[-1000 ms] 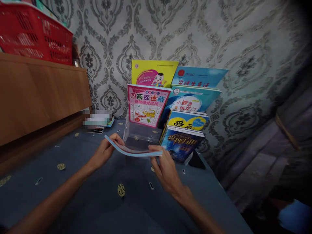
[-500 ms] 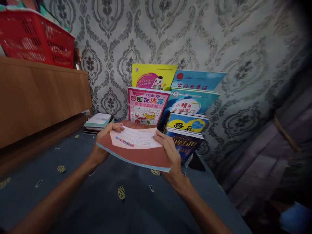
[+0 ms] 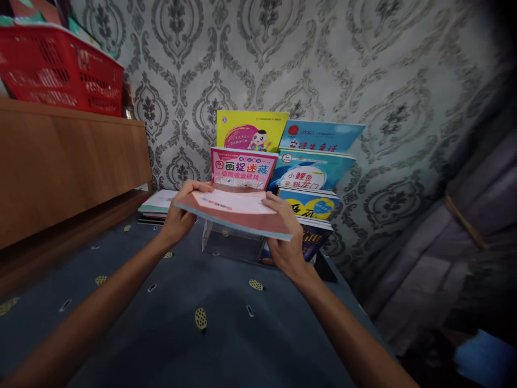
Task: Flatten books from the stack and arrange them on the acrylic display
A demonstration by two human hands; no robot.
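Between my two hands is a thin book (image 3: 238, 217) with a reddish-brown back and a pale printed panel, tilted nearly flat. My left hand (image 3: 181, 213) grips its left edge, thumb below and fingers on top. At the right edge my right hand (image 3: 287, 229) clasps it the same way. Just behind stands a clear acrylic rack (image 3: 232, 242), its lower left tier showing under the held book. A pink picture book (image 3: 242, 166) and a yellow book (image 3: 250, 129) rise in its left column. Blue books, among them a teal one (image 3: 311, 167), fill the right column.
A short stack of books (image 3: 157, 202) lies left of the rack, beside a wooden cabinet (image 3: 72, 167). On the cabinet sits a red plastic basket (image 3: 60, 67). Patterned wallpaper rises behind, and a greyish curtain (image 3: 424, 258) hangs at right. Dark patterned cloth (image 3: 161, 334) covers the surface.
Both hands have carried the book up and forward toward the rack, and it now lies flatter to my view. The rack's clear lower left tier has come into sight beneath it.
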